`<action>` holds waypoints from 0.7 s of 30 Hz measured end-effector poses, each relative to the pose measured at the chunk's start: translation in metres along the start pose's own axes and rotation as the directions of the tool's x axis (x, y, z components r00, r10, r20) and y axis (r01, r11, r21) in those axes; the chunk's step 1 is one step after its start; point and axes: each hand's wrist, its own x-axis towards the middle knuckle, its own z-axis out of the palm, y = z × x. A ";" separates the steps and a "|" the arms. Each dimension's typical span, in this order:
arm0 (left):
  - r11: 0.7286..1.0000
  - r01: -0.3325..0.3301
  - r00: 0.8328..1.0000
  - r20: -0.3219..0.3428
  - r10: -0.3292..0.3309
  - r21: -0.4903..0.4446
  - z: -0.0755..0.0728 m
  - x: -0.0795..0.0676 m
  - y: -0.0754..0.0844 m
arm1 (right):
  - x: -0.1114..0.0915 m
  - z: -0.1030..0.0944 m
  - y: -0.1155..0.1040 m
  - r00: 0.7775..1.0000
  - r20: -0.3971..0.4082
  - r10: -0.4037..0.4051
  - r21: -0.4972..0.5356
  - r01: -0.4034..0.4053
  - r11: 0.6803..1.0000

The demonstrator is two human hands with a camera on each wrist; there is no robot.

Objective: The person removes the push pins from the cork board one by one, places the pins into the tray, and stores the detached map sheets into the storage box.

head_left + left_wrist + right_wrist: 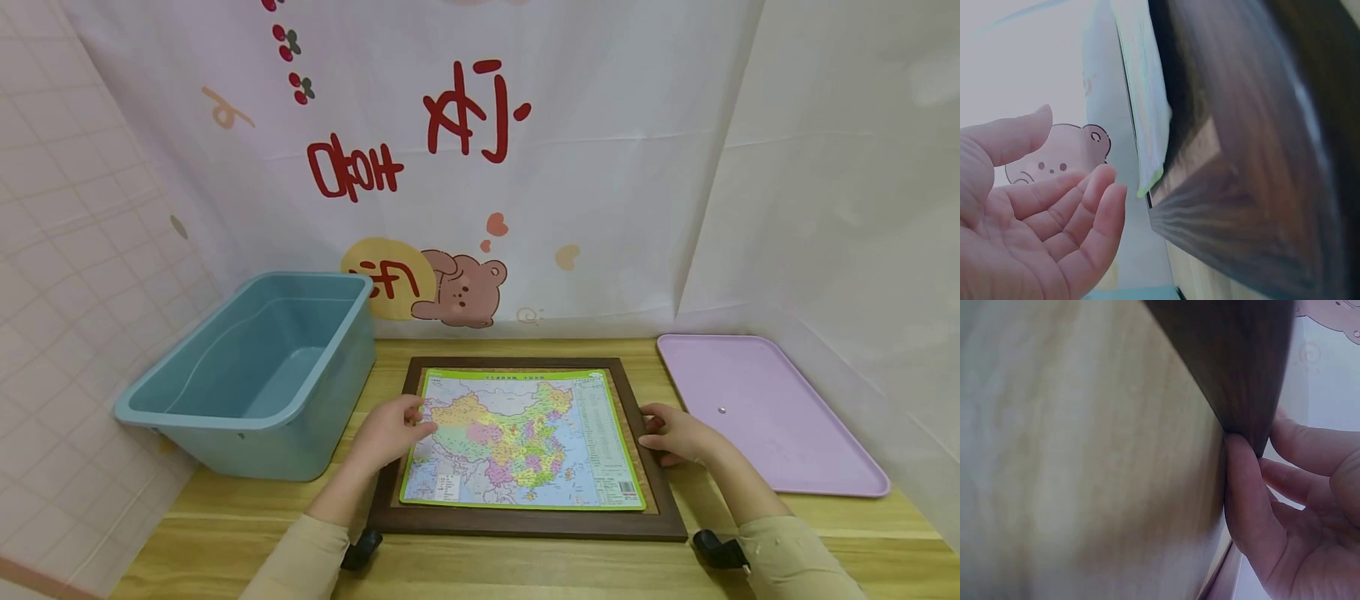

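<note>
A colourful map sheet [517, 442] with a green border lies over a dark wood-framed board [532, 523], whose cork-like face shows in a thin strip around it. Over the board's left side, my left hand [390, 429] has loosely bent fingers with nothing between them. The left wrist view shows that hand [1054, 212] apart from the map's edge [1147, 106]. On the right side of the frame, my right hand [678, 433] holds the wooden edge. In the right wrist view, the thumb and a finger [1250, 512] lie on either side of that edge [1241, 369].
A blue plastic tub [337, 400] stands at the left of the wooden table [525, 571]. To the right lies a flat lilac tray [757, 417], close to the right hand. A white printed sheet [600, 167] hangs behind the table.
</note>
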 end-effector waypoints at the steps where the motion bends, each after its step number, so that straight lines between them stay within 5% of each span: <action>1: 1.000 0.009 1.000 0.003 -0.009 -0.006 -0.001 0.001 -0.001 | 0.000 0.000 0.000 1.000 -0.001 -0.003 -0.002 0.003 1.000; 21: 0.974 0.193 0.978 0.107 -0.181 -0.117 -0.005 0.009 -0.007 | 0.000 0.001 0.002 1.000 -0.008 -0.003 -0.006 0.003 1.000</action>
